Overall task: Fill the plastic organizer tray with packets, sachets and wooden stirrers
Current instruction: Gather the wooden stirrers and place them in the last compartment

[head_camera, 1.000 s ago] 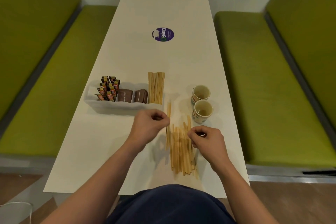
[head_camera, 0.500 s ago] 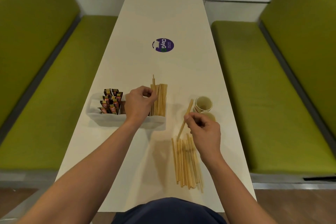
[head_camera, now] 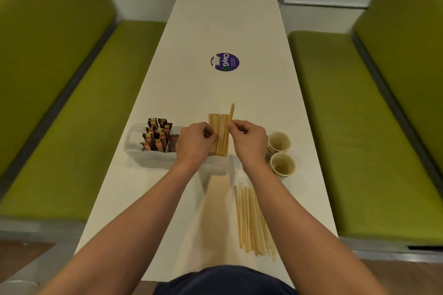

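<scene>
Looking down from the head view: both hands meet over the right end of the tray [head_camera: 153,159], which sits across the white table [head_camera: 225,24].

Right hand [head_camera: 249,141]: thumb and forefinger pinched closed on one stirrer [head_camera: 231,110]. The stirrer stands nearly upright, tilted slightly right, its top end well above the bundle [head_camera: 219,134] already standing in the rightmost compartment. Its lower end is hidden behind the fingers; cannot tell whether it has reached the tray floor. Remaining fingers curled into the palm.

Left hand [head_camera: 195,142]: fingers curled in, tips touching the left edge of the bundle. Cannot tell whether it grips a stirrer or only steadies the stack.

Tray contents, left to right: far-left compartment shows only white interior; next, orange-and-dark sachets [head_camera: 157,135] standing upright; then brown packets [head_camera: 173,142], mostly hidden by the left hand; then the bundle.

Loose stirrers [head_camera: 253,219] lie flat in a rough pile on the table near the person, below the right forearm, apart from the tray.

Two cups [head_camera: 280,154] stand just right of the tray, touching each other. A purple sticker [head_camera: 224,62] lies farther up the table.
</scene>
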### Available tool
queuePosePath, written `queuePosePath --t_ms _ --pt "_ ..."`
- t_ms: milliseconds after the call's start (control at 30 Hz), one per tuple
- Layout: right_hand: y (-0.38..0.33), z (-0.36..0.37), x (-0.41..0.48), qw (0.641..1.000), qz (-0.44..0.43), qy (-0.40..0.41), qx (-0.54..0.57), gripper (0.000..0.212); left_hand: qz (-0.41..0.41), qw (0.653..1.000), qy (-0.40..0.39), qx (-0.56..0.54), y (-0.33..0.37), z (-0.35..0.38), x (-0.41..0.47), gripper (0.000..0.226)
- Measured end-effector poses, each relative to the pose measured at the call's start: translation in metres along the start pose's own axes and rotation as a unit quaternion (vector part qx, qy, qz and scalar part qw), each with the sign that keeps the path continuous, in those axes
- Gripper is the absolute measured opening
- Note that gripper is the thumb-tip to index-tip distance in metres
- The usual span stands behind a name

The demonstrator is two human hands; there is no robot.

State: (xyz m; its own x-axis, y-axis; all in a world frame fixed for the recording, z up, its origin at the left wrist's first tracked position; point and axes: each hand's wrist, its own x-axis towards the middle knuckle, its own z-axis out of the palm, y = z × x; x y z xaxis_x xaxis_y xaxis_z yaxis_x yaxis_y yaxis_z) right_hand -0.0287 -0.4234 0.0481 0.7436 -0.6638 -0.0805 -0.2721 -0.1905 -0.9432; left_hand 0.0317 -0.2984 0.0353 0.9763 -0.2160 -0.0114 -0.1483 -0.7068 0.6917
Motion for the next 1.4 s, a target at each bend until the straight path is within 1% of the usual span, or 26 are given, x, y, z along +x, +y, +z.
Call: queuePosePath --t_ms 100,200,267,367,500,567,667,767,833,933,1033,1133,1233,1333,1400 --pt "0.008 0.002 -0.001 0.996 -0.017 -0.021 -0.083 0.020 0.010 1.000 0.003 -0.007 -0.003 0.000 -0.003 0.012" --pt "0.012 0.002 -0.004 0.985 -0.039 -0.036 -0.166 0.024 0.017 1.000 0.015 -0.019 -0.006 -0.001 -0.007 0.016" --pt "0.015 0.002 -0.005 0.979 -0.046 -0.043 -0.193 0.027 0.027 0.999 0.026 -0.026 -0.005 -0.003 -0.011 0.019" --pt "0.017 -0.003 -0.009 0.980 -0.048 -0.044 -0.186 0.030 0.048 0.997 0.040 -0.033 0.000 -0.008 -0.021 0.019" --pt "0.017 -0.023 -0.026 0.986 -0.064 -0.033 -0.152 0.023 0.069 0.996 0.041 -0.046 0.006 -0.012 -0.043 0.014" --pt "0.020 -0.037 -0.039 0.988 -0.066 -0.040 -0.132 0.017 0.068 0.996 0.027 -0.056 0.006 -0.010 -0.057 0.011" --pt "0.031 -0.060 -0.058 0.989 -0.068 -0.062 -0.118 0.010 0.047 0.997 -0.013 -0.068 0.004 -0.002 -0.082 0.009" --pt "0.045 -0.080 -0.076 0.986 -0.050 -0.074 -0.142 0.007 0.011 0.997 -0.057 -0.059 -0.002 0.012 -0.102 0.013" --pt "0.059 -0.089 -0.085 0.981 -0.031 -0.072 -0.179 0.009 -0.011 0.995 -0.093 -0.031 -0.007 0.023 -0.114 0.017" --pt "0.082 -0.095 -0.094 0.961 -0.004 -0.076 -0.267 0.026 -0.026 0.986 -0.155 0.048 -0.010 0.038 -0.131 0.029" --pt "0.095 -0.097 -0.099 0.940 0.024 -0.100 -0.325 0.038 -0.023 0.982 -0.158 0.100 -0.008 0.049 -0.142 0.043" --pt "0.098 -0.098 -0.100 0.933 0.033 -0.111 -0.342 0.036 -0.014 0.980 -0.147 0.131 -0.004 0.054 -0.145 0.048" --pt "0.099 -0.094 -0.097 0.929 0.038 -0.113 -0.351 0.027 -0.008 0.980 -0.136 0.145 -0.001 0.057 -0.145 0.040" --pt "0.099 -0.090 -0.096 0.929 0.053 -0.105 -0.350 0.015 -0.021 0.982 -0.133 0.130 -0.001 0.059 -0.144 0.027" --pt "0.100 -0.088 -0.094 0.930 0.062 -0.104 -0.347 0.012 -0.033 0.984 -0.132 0.117 0.000 0.059 -0.143 0.020"
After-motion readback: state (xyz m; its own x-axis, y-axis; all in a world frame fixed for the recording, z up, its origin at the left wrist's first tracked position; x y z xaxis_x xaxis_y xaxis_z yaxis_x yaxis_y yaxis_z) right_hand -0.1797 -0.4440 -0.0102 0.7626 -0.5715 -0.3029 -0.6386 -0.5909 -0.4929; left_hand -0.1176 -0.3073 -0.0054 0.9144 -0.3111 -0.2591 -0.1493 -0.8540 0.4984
